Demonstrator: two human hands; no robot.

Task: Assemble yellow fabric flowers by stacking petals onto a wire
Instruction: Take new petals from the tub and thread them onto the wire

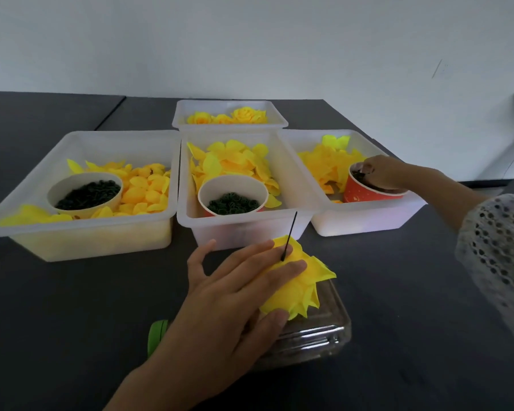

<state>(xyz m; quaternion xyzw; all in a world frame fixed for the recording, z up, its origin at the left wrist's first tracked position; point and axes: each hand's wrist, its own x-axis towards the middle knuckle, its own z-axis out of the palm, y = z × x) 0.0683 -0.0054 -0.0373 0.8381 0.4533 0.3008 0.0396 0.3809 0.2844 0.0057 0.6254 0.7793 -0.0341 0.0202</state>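
The left hand (pixel 235 289) lies flat with its fingers straight and slightly spread, pressing down on a half-built yellow fabric flower (pixel 300 283); its grip is open, palm down, nothing curled round anything. A thin black wire (pixel 290 235) rises between the index and middle fingers, leaning a little to the right, with the stacked petals threaded on it. The thumb rests at the flower's near edge. The forearm comes in from the bottom of the view, angled up and to the right. Flower and hand sit on top of a clear plastic box (pixel 318 330), which has a green clasp (pixel 157 336) at its left end and stands on the dark tabletop (pixel 72 307).

The right hand (pixel 380 172) reaches far out to the right, arm nearly straight, a white eyelet sleeve (pixel 499 253) at the elbow. Its fingers are bent down into a red paper cup (pixel 368 188); whether the grip has hold of anything inside I cannot tell. That cup stands in the right tray (pixel 365 223) among loose yellow petals.

The middle tray (pixel 247 226) holds round petals and a cup of dark green rings (pixel 233 200). The left tray (pixel 80 241) holds smaller petals and a cream bowl of dark pieces (pixel 85 192). Behind them, a back tray (pixel 229 114) holds finished yellow flowers.
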